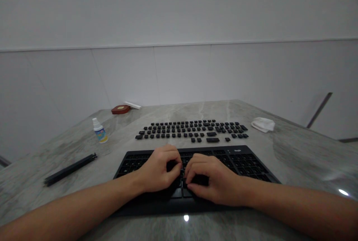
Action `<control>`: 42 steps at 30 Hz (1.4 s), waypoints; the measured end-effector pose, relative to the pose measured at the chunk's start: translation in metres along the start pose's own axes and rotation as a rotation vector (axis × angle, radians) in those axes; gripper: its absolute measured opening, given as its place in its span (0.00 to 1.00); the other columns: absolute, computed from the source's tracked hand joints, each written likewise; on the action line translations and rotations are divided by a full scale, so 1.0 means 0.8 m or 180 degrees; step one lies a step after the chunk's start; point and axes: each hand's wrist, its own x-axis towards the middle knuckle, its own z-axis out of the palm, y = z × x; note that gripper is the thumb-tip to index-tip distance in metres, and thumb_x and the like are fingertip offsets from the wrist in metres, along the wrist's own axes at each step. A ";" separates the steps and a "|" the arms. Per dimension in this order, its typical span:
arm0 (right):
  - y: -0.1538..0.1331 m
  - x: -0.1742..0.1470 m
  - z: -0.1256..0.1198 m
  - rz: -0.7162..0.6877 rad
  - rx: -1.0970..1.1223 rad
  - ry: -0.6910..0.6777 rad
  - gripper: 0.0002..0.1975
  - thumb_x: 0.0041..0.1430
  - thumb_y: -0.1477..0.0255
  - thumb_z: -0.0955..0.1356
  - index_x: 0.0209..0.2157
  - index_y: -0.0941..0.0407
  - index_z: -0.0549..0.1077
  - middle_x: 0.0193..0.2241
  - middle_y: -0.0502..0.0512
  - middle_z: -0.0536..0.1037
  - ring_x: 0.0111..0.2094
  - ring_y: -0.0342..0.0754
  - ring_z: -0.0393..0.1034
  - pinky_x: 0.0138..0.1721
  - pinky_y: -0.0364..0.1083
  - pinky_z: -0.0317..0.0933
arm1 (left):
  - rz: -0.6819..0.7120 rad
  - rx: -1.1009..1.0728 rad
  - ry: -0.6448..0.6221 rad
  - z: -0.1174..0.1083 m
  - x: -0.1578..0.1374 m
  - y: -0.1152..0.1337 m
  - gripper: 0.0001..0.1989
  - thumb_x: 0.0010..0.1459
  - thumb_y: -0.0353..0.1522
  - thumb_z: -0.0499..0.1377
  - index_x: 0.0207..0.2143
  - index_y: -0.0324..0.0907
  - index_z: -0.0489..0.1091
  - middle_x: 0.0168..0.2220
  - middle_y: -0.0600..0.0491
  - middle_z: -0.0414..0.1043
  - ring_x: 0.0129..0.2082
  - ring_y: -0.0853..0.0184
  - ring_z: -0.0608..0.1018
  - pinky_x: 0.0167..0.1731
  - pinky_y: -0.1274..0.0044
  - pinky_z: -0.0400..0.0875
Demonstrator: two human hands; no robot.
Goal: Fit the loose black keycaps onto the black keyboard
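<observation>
A black keyboard (173, 205) lies flat in front of me, with many of its key places showing bare sockets. Over its middle my left hand (163, 168) is closed, thumb and fingers drawn together close to the board. Just right of it, nearly touching, my right hand (212, 177) is curled in a pinch over the lower rows. Whatever sits between the fingertips of either hand is too small or hidden to make out. Behind the keyboard, loose black keycaps (212, 134) are laid out in rows on the table.
On the grey marbled table (223, 226), a white spray bottle (101, 133) stands at left. Nearer lies a long black bar-like thing (69, 170). A brown case (120, 110) and a white flat piece (132, 105) rest by the back wall. A white cloth (263, 124) lies at right.
</observation>
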 end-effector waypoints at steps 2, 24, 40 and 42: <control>0.001 0.000 0.001 0.0025 -0.0065 0.0023 0.04 0.56 0.80 0.70 0.33 0.57 0.76 0.32 0.54 0.79 0.37 0.46 0.73 0.40 0.45 0.68 | 0.0075 0.0130 0.0070 0.000 0.000 0.000 0.07 0.58 0.27 0.55 0.26 0.40 0.68 0.27 0.52 0.69 0.31 0.66 0.71 0.33 0.75 0.64; 0.005 -0.004 0.004 -0.0210 -0.0224 0.0118 0.04 0.61 0.77 0.70 0.34 0.58 0.79 0.34 0.55 0.81 0.36 0.46 0.74 0.39 0.45 0.70 | 0.0617 -0.0225 -0.0369 -0.004 0.002 0.003 0.08 0.57 0.26 0.56 0.27 0.39 0.72 0.31 0.49 0.75 0.34 0.64 0.74 0.39 0.71 0.68; -0.009 -0.003 0.001 -0.0349 -0.0304 0.0132 0.06 0.59 0.79 0.67 0.32 0.59 0.78 0.35 0.59 0.79 0.36 0.48 0.72 0.38 0.46 0.70 | 0.0489 -0.0222 -0.0475 -0.005 0.001 0.001 0.05 0.56 0.27 0.58 0.28 0.40 0.73 0.32 0.51 0.73 0.35 0.64 0.74 0.39 0.72 0.69; -0.010 -0.003 0.001 -0.0518 -0.0382 0.0111 0.07 0.59 0.79 0.66 0.31 0.59 0.77 0.34 0.59 0.79 0.35 0.48 0.71 0.37 0.47 0.69 | 0.0479 -0.0236 -0.0480 -0.005 0.001 0.000 0.05 0.55 0.27 0.59 0.27 0.40 0.73 0.31 0.51 0.72 0.35 0.65 0.73 0.39 0.72 0.68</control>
